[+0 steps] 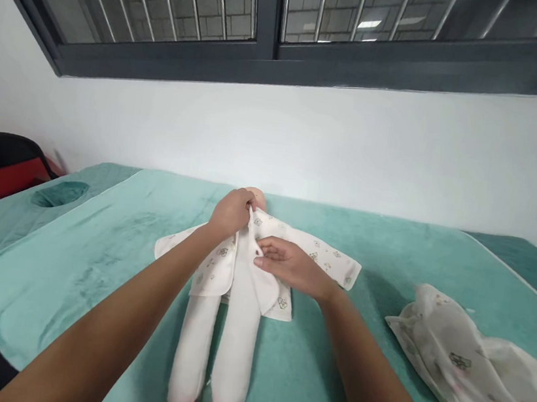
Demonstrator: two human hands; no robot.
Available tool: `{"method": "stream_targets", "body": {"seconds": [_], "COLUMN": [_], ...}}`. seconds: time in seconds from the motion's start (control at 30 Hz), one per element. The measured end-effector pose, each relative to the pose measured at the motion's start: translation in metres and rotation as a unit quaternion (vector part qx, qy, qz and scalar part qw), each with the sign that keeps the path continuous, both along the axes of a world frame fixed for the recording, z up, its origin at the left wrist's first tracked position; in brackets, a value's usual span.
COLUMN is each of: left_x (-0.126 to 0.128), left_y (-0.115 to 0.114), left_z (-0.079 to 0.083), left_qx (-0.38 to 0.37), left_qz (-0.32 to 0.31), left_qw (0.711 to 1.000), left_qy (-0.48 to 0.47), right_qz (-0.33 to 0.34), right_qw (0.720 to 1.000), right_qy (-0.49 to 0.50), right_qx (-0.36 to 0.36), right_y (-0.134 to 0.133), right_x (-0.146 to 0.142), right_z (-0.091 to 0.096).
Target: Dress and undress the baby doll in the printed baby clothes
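Observation:
A baby doll (191,356) lies on its back, feet toward me, its lower legs bare below white fabric. A white baby jacket (212,273) with small printed figures covers its upper body, sleeves spread to both sides and the front parted. Near the neck, my left hand (234,213) is closed in a pinch on the jacket's collar edge and hides most of the doll's head. Lower down, my right hand (289,266) has thumb and fingers around the edge of the right front panel, which is partly folded back.
A crumpled white printed cloth (479,367) lies at the right on the teal padded bed (66,267). The bed has a hole (59,193) at its left end. Behind stand a white wall (306,140) and a barred window. A black and red item (0,172) is at far left.

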State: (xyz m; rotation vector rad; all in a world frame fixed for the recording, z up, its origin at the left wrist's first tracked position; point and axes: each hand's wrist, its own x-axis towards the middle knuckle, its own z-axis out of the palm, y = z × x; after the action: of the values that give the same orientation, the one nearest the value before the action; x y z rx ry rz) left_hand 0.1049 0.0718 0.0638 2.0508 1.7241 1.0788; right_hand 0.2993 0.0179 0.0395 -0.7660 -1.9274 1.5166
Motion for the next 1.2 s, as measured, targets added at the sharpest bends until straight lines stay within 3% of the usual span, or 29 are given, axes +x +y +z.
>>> {"method": "stream_targets", "body": {"seconds": [0.1,0.17,0.27,0.33,0.43,0.53,0.6,0.67,0.73,0.83,1.0,1.07,1.2], "left_x": [-0.013,-0.021,-0.025,-0.023,-0.015,-0.010,-0.011,-0.016,-0.021,-0.025,-0.016,-0.010,-0.009], "left_y": [-0.007,-0.012,-0.018,-0.022,-0.030,-0.036,-0.037,-0.035,-0.032,-0.028,-0.029,-0.031,-0.033], "left_z": [-0.011,-0.017,-0.020,-0.017,-0.009,-0.003,-0.003,-0.006,-0.013,-0.023,-0.027,-0.021,-0.001], "left_qx": [0.004,-0.002,-0.050,-0.067,-0.064,-0.068,-0.041,0.001,0.022,-0.003,-0.055,-0.050,-0.082], "left_qz": [0.042,0.076,0.099,0.095,0.048,-0.046,-0.077,-0.050,0.022,0.126,0.149,0.112,-0.099], "left_qw": [0.999,0.997,0.994,0.992,0.977,0.938,0.923,0.926,0.939,0.956,0.954,0.939,0.869], "left_qy": [0.010,0.010,-0.004,-0.051,-0.196,-0.338,-0.376,-0.375,-0.342,-0.264,-0.254,-0.322,-0.477], "right_qz": [0.088,0.085,-0.042,-0.132,-0.178,-0.157,-0.152,-0.163,-0.175,-0.187,-0.218,-0.219,-0.206], "right_qw": [0.996,0.996,0.996,0.982,0.954,0.938,0.935,0.934,0.933,0.927,0.912,0.914,0.924], "right_qy": [-0.007,0.009,0.029,0.015,-0.028,-0.062,-0.072,-0.071,-0.068,-0.069,-0.094,-0.095,-0.072], "right_qx": [-0.005,0.004,0.069,0.137,0.238,0.302,0.313,0.310,0.307,0.317,0.335,0.328,0.314], "right_y": [-0.011,-0.015,-0.012,-0.007,-0.003,-0.002,-0.002,-0.001,0.000,0.002,0.009,0.012,0.014], "right_x": [-0.006,-0.009,-0.015,-0.019,-0.026,-0.030,-0.032,-0.033,-0.034,-0.034,-0.032,-0.031,-0.029], "right_z": [0.007,0.008,0.002,-0.006,-0.020,-0.031,-0.036,-0.041,-0.045,-0.050,-0.054,-0.055,-0.057]}}
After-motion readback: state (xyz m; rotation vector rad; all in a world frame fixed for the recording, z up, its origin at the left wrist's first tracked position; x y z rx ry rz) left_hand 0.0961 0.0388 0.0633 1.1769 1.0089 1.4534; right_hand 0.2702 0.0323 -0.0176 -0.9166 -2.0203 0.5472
